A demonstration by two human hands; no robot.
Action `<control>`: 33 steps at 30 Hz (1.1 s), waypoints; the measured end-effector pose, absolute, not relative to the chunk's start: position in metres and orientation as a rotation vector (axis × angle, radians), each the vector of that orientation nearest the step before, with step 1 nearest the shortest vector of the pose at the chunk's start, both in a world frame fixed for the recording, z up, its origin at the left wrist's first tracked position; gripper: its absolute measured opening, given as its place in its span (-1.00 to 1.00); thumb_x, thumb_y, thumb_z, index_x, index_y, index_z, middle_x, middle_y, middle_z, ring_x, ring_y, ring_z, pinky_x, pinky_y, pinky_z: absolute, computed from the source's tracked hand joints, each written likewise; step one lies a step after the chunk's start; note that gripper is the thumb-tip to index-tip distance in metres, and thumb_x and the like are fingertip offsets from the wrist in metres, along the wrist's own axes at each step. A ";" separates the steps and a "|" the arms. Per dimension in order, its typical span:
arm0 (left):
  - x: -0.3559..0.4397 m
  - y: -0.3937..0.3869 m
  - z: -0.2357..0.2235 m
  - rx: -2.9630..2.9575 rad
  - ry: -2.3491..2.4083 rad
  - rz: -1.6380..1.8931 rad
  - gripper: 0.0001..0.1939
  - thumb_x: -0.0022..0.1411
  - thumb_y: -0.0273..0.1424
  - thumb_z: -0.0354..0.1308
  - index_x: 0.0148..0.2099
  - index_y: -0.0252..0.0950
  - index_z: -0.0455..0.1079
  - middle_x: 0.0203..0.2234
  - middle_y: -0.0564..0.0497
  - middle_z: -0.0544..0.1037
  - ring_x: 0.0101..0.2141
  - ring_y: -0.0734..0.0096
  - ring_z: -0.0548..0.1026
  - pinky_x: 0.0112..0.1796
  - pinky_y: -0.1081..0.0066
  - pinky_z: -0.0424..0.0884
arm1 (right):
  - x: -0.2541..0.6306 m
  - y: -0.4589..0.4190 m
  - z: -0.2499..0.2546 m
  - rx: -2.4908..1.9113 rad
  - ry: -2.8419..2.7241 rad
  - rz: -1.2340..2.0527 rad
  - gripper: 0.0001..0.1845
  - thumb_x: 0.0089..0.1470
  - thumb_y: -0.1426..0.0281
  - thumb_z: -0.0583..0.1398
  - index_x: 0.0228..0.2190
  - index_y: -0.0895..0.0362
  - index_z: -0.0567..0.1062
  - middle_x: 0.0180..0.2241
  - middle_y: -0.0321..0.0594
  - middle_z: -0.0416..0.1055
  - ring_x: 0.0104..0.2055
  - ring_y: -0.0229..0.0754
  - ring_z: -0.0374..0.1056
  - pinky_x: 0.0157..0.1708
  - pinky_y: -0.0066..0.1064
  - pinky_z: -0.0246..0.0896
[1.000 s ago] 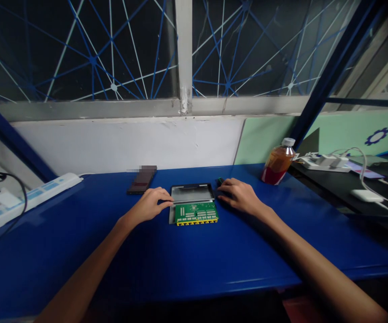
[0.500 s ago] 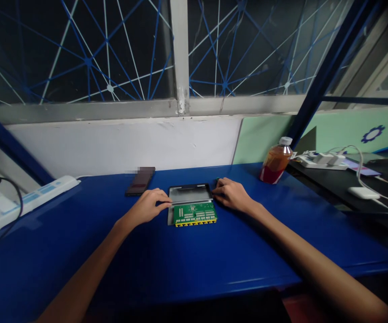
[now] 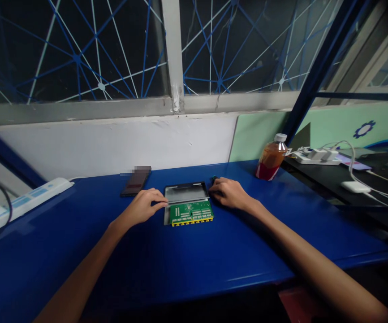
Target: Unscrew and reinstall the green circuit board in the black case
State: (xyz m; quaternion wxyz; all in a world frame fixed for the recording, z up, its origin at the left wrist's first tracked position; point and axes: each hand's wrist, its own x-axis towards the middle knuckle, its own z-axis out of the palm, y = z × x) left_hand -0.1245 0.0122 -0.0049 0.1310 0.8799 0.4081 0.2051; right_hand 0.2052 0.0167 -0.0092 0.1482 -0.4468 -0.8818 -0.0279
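Note:
A green circuit board [image 3: 194,211] with a row of yellow connectors along its near edge lies in front of me on a grey metal plate. Behind it, and joined or touching it, is a shallow black-rimmed case part [image 3: 186,193]. My left hand [image 3: 144,205] pinches the left edge of this casing where the two parts meet. Just right of the case, my right hand [image 3: 231,193] rests on the table with fingers curled together. A small dark green thing [image 3: 213,178] shows past its fingertips; most of it is hidden.
The blue table [image 3: 194,260] holds a dark phone [image 3: 136,181] behind my left hand and a drink bottle [image 3: 271,157] at the back right. A white power strip [image 3: 42,197] lies at left. Chargers and cables [image 3: 353,187] sit on the black desk at right.
The view has shifted slightly, so everything appears a little further left. Both hands keep their places at the case, with no clear movement of the board.

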 end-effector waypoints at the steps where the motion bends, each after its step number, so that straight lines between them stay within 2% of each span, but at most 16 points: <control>1: -0.124 0.012 -0.005 2.556 1.187 0.594 -0.79 0.22 -0.32 0.14 -0.19 -0.22 0.58 -0.30 -0.05 0.61 -0.26 0.28 0.50 -0.20 0.30 0.37 | 0.205 0.016 -0.009 -1.287 -2.524 -0.071 -0.76 0.06 0.46 0.17 -0.22 0.08 0.57 -0.26 -0.17 0.47 -0.23 -0.15 0.34 -0.37 -0.42 0.08; 4: -0.124 0.012 -0.004 2.562 1.191 0.586 -0.79 0.22 -0.32 0.14 -0.18 -0.22 0.58 -0.30 -0.06 0.61 -0.26 0.29 0.50 -0.20 0.30 0.38 | 0.203 0.015 -0.009 -1.294 -2.504 -0.046 -0.78 0.06 0.40 0.19 -0.22 0.07 0.57 -0.25 -0.18 0.47 -0.24 -0.15 0.35 -0.38 -0.42 0.08; 14: -0.126 0.013 -0.005 2.574 1.193 0.590 -0.80 0.22 -0.30 0.15 -0.19 -0.19 0.58 -0.31 -0.04 0.61 -0.27 0.30 0.51 -0.21 0.32 0.38 | 0.196 0.012 -0.010 -1.357 -2.491 -0.084 -0.81 0.02 0.44 0.18 -0.33 0.06 0.59 -0.30 -0.21 0.48 -0.25 -0.17 0.34 -0.44 -0.43 0.00; 23: -0.125 0.012 -0.004 2.579 1.188 0.581 -0.79 0.23 -0.31 0.14 -0.19 -0.21 0.58 -0.32 -0.04 0.61 -0.27 0.31 0.51 -0.22 0.34 0.38 | 0.208 0.018 -0.007 -1.411 -2.465 -0.092 -0.76 0.00 0.48 0.16 -0.30 0.04 0.59 -0.27 -0.22 0.49 -0.27 -0.17 0.33 -0.45 -0.42 -0.02; 30: -0.127 0.014 -0.006 2.586 1.182 0.572 -0.78 0.24 -0.29 0.13 -0.18 -0.19 0.57 -0.30 -0.03 0.60 -0.27 0.32 0.50 -0.22 0.35 0.38 | 0.206 0.017 -0.009 -1.311 -2.463 -0.054 -0.79 0.08 0.37 0.17 -0.26 0.01 0.58 -0.25 -0.23 0.48 -0.26 -0.18 0.33 -0.44 -0.42 -0.02; 33: -0.127 0.013 -0.005 2.583 1.174 0.570 -0.78 0.24 -0.29 0.13 -0.18 -0.19 0.57 -0.30 -0.04 0.61 -0.26 0.31 0.50 -0.22 0.34 0.38 | 0.199 0.015 -0.012 -1.327 -2.475 -0.101 -0.79 0.05 0.43 0.16 -0.30 0.04 0.59 -0.28 -0.22 0.47 -0.28 -0.18 0.31 -0.46 -0.41 -0.05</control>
